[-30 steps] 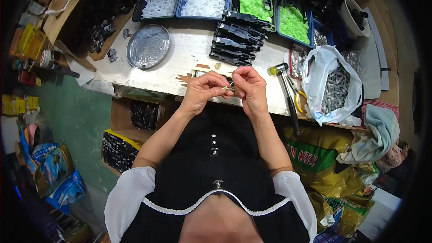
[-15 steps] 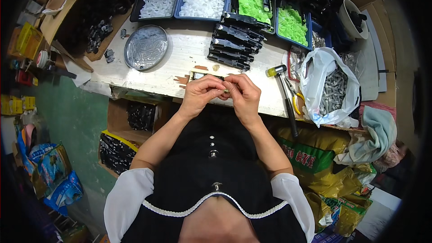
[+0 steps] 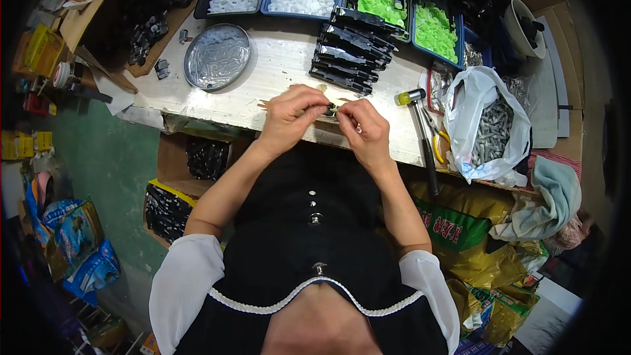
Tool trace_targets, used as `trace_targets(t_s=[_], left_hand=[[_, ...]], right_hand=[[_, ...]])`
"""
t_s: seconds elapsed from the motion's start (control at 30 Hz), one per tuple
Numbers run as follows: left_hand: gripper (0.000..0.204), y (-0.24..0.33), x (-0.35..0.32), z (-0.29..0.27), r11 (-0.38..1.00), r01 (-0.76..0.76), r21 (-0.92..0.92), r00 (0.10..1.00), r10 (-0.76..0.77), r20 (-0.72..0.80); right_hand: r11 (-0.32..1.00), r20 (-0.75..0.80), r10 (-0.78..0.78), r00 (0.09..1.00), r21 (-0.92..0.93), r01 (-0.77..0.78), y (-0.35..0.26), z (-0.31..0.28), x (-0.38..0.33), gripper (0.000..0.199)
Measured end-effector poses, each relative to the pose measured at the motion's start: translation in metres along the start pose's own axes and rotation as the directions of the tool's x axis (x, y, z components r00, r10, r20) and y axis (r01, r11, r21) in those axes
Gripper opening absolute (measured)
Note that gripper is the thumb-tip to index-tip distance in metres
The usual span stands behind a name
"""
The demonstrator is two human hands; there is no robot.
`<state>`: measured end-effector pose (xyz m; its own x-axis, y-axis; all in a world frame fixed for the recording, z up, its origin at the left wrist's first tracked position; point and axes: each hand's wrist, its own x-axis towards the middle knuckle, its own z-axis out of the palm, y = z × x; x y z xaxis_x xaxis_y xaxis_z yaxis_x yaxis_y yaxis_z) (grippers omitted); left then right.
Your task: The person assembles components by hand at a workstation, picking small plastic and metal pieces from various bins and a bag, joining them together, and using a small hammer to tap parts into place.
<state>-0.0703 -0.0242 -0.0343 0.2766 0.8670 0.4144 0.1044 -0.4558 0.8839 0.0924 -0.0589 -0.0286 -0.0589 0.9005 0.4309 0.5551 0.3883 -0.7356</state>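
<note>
Your white workbench (image 3: 279, 59) runs across the far half. On it, right side, sits a white plastic bag (image 3: 460, 128) of grey parts; far centre, a stack of black parts (image 3: 351, 59); left, a round metal tin (image 3: 186, 69). Your left hand (image 3: 289, 118) and right hand (image 3: 365, 130) are just apart over the near edge; a hammer (image 3: 424, 141) lies right of them. Small dark-and-green piece (image 3: 332, 110) is between your fingertips: left fingers gripping it, right fingers pinched at its right end, details too small to tell.
</note>
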Motion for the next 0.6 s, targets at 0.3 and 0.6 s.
trace_targets(t_s=[0.3, 0.6], left_hand=[[0.025, -0.033, -0.009, -0.023, 0.933, -0.002, 0.359, 0.993, -0.042, 0.114], [0.027, -0.033, -0.004, -0.019, 0.917, -0.009, 0.399, 0.982, -0.068, 0.178]], right_hand=[[0.956, 0.093, -0.176, 0.980, -0.220, 0.193, 0.015, 0.020, 0.007, 0.011], [0.947, 0.175, -0.177, 0.969, -0.238, 0.216, 0.015, 0.023, 0.012, 0.007]])
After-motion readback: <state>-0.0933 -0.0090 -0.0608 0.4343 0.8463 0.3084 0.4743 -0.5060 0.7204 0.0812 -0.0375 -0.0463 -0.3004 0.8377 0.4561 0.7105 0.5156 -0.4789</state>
